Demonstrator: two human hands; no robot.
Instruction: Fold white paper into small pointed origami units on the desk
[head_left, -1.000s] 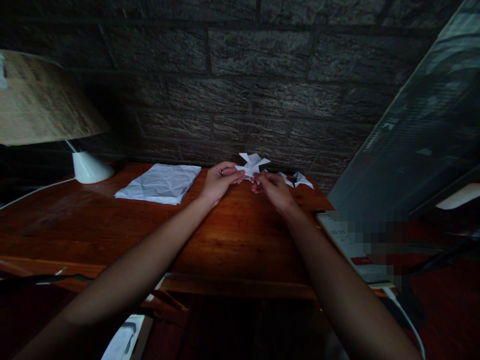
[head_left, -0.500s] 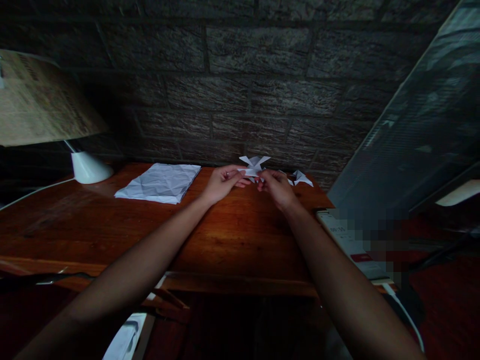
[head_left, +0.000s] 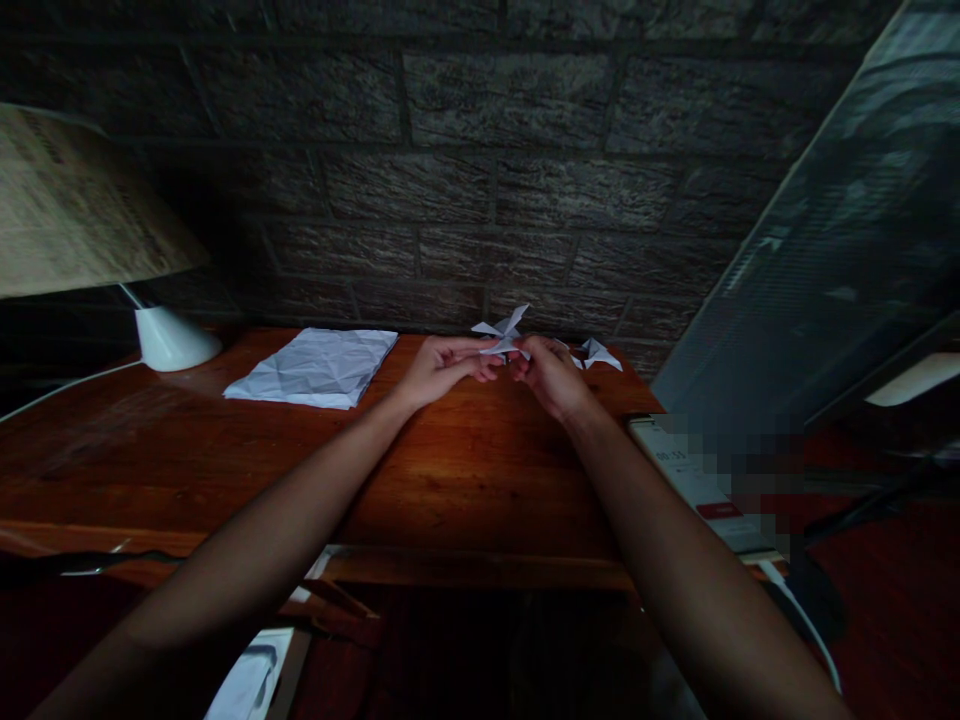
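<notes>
**While both hands share one bit of folded paper, it's all about who has which edge**

Since there's only the head view to go on, here's what I get from it. The folded paper [head_left: 505, 332] is up off the bench [head_left: 450, 470], out near the back edge in front of the stone-look wall [head_left: 465, 190], right between the two hands. The left hand [head_left: 441, 372] comes at it from the left, fingers reaching sideways and seemingly pinching its left end. The right hand [head_left: 551, 375] has the lower right part pinched between thumb and fingers. So neither grip is loose, though the fingertips are small and dim, so I can't tell exactly which layers each one has.

Neither hand is clearly nearer; both are touching it. The lower strip runs crosswise, hand to hand, and that's the line I'd watch. Past the fingertips, on the wall side, one pointed flap sticks up and rightward, another juts out left.

Just beyond the right hand, another folded piece [head_left: 600, 355] sits on the bench. A creased paper stack [head_left: 315, 367] lies off to the left, well apart from the left hand.
</notes>
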